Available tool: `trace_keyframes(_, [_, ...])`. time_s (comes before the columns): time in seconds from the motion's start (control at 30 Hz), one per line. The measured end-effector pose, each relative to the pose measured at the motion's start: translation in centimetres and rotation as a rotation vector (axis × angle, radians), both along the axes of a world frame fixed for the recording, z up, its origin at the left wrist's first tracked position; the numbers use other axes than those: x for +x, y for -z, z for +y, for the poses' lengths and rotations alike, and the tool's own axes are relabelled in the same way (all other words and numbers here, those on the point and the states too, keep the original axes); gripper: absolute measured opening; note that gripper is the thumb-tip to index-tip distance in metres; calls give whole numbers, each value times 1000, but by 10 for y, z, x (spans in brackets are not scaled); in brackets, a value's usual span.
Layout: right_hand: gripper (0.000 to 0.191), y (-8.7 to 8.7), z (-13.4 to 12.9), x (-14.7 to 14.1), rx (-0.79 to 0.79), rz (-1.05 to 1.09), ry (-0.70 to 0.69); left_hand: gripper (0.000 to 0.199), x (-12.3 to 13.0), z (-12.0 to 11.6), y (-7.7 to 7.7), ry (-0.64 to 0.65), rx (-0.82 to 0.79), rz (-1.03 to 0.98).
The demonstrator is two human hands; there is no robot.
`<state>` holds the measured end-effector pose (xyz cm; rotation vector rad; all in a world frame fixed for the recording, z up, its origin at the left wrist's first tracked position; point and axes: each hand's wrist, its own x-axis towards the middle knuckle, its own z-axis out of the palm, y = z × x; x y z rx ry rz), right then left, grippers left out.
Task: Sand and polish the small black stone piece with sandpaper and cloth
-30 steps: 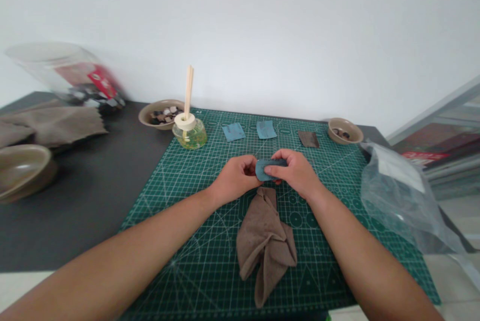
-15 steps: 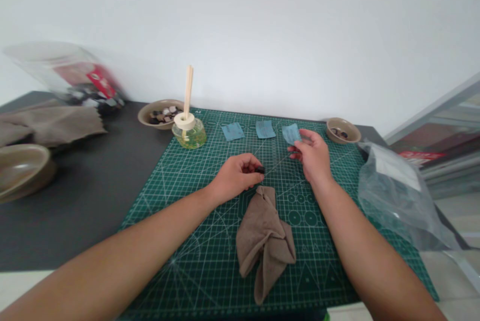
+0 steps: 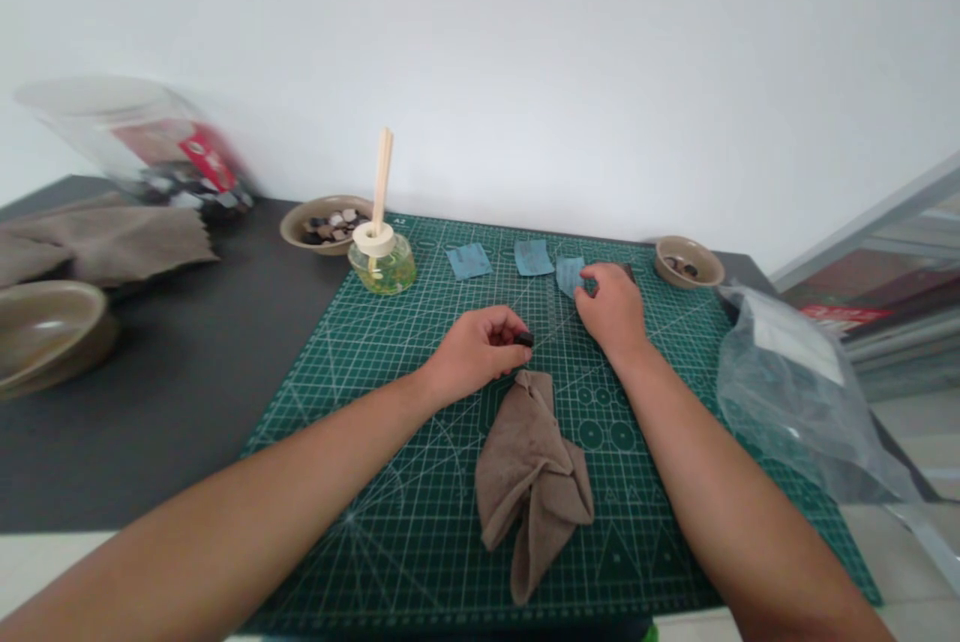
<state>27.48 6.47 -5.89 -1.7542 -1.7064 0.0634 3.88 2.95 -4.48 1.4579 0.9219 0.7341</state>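
My left hand [image 3: 484, 352] pinches a small black stone [image 3: 524, 339] between thumb and fingers, just above the green cutting mat [image 3: 420, 352]. At the far right of the mat, my right hand [image 3: 611, 307] is closed at the edge of a blue paper slip [image 3: 569, 274]. Its fingertips are partly hidden by the hand. Something small and dark [image 3: 628, 272] shows just beyond its knuckles. Two more slips, a left one [image 3: 469, 261] and a middle one [image 3: 533, 258], lie in a row with it. A crumpled brown cloth [image 3: 529, 482] lies between my forearms.
A reed diffuser [image 3: 384, 267] stands at the mat's back left, by a bowl of stones [image 3: 296, 227]. A smaller bowl [image 3: 690, 277] sits back right, near a clear plastic bag [image 3: 780, 372]. Further left are a brown cloth [image 3: 135, 247], another bowl [image 3: 97, 342] and a clear container [image 3: 90, 117].
My right hand has lowered the right-hand blue slip and moved it slightly left, nearer the middle slip. My left hand stays in place with the black stone.
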Motion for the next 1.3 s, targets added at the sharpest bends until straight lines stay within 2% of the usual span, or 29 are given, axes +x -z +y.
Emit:
trace_keyframes(0.23, [21,-2,-8,-6,19,-167,-40,20,0,0,1,-2,6,2])
trace_keyframes(0.4, [19,2,-3,-7,-22,-254,-105,19,1,0,2,-4,11,7])
trace_keyframes(0.97, [28,14,15,2,-52,-289,-14,19,4,-2,2,-32,53,29])
trace_keyframes(1.1, [30,9,8,-1,-39,-302,-1,18,5,0,4,-36,85,36])
trace_keyframes(1.2, [37,0,0,-8,-10,-319,-3,18,5,0,4,-38,104,40])
trace_keyframes(1.3, [37,-11,-3,-21,6,-356,-44,15,5,0,4,-32,119,48])
